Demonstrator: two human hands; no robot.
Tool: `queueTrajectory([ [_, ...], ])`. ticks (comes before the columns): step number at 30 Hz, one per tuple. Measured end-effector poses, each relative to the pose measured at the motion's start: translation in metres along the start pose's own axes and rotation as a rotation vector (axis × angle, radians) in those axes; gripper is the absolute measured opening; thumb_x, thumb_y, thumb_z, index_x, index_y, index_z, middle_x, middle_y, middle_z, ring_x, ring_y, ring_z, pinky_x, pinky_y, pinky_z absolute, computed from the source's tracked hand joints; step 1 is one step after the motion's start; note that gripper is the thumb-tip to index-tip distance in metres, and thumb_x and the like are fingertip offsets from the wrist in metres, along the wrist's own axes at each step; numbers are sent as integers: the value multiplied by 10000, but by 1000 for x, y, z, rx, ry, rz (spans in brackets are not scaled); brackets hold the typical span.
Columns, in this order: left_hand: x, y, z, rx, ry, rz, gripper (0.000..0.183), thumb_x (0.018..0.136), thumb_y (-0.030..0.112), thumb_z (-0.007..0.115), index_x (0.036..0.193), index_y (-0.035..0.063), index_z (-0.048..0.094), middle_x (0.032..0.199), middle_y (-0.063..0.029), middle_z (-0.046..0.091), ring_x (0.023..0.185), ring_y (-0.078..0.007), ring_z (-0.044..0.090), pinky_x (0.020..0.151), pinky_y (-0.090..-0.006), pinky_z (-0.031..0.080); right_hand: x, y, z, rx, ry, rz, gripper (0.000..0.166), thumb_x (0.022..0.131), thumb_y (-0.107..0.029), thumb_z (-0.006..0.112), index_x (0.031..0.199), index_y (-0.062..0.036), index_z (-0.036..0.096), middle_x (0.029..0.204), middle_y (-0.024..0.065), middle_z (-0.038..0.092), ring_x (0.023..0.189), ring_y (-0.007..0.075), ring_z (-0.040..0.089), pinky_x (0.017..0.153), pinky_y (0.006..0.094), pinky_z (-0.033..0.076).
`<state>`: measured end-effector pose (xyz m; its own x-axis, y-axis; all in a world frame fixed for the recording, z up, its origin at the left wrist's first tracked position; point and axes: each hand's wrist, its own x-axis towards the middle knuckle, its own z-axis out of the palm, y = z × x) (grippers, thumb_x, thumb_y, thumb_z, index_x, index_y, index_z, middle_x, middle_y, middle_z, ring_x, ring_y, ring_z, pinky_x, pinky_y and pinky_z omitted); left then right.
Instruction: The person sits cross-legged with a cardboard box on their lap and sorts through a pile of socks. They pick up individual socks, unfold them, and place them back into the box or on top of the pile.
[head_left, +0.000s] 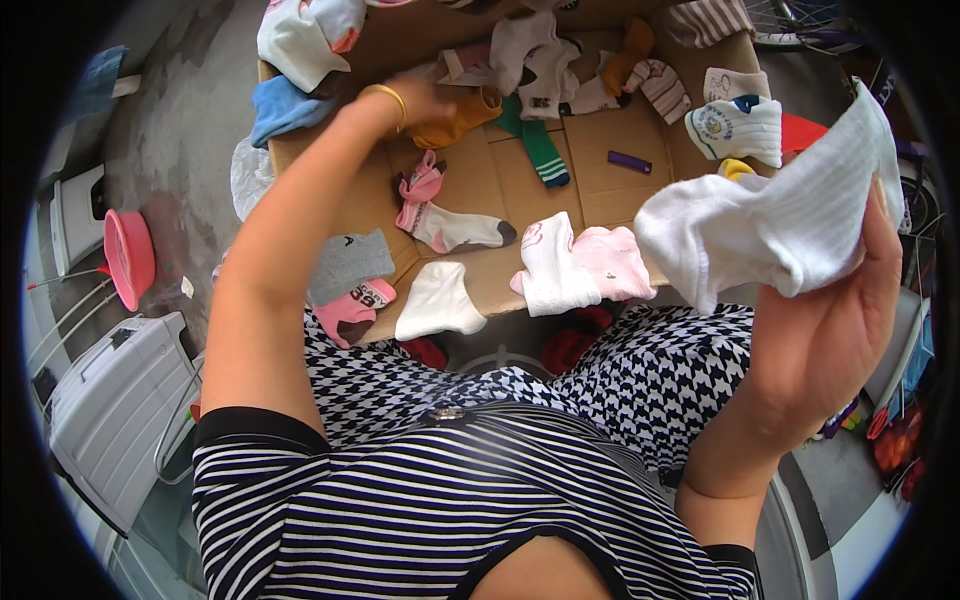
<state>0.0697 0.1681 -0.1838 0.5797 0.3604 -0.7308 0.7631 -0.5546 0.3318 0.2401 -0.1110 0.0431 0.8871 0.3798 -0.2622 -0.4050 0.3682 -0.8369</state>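
Observation:
My right hand (829, 322) grips a white ribbed sock (780, 214), raised beyond the right side of an open cardboard box (607, 199). Blurred, my left hand (424, 105) reaches over the box's left part, beside a mustard sock (469, 116); whether it touches the sock is unclear. Inside the box lie a green sock with white stripes (544, 150), a white-and-pink sock (461, 227) and a small purple object (628, 162). Over the near rim hang a grey sock (351, 264), a cream sock (442, 300), a white sock with pink print (555, 262) and a light pink sock (615, 259).
A blue sock (289, 109) hangs on the left rim, and a white sock with a printed emblem (735, 127) on the right. At the left stand a pink basin (131, 259) and a light grey plastic unit (124, 405). A bicycle wheel (776, 39) shows at upper right.

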Motion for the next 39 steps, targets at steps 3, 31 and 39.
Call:
queueTrajectory([
  [3, -9, 3, 42, 447, -336, -104, 612, 682, 627, 576, 961, 97, 706, 1022, -159, 664, 928, -298, 635, 829, -363, 479, 7, -10, -15, 148, -142, 117, 353, 962, -146, 412, 1257, 42, 464, 1255, 158, 535, 1192, 260, 498, 1045, 457, 354],
  [31, 25, 76, 78, 159, 128, 88, 323, 754, 349, 626, 986, 129, 670, 1007, -138, 631, 1015, -315, 568, 865, -411, 459, 2, -7, 3, -56, 159, -43, 442, 965, -194, 357, 1336, 44, 376, 1360, 196, 433, 1275, 309, 403, 1089, 495, 262],
  [39, 107, 45, 66, -554, 794, -158, 407, 684, 395, 666, 929, 70, 664, 1010, -155, 631, 962, -317, 592, 851, -400, 462, 1, -5, -1, -69, 160, -59, 439, 962, -194, 364, 1330, 45, 383, 1355, 198, 437, 1266, 307, 415, 1081, 495, 275],
])
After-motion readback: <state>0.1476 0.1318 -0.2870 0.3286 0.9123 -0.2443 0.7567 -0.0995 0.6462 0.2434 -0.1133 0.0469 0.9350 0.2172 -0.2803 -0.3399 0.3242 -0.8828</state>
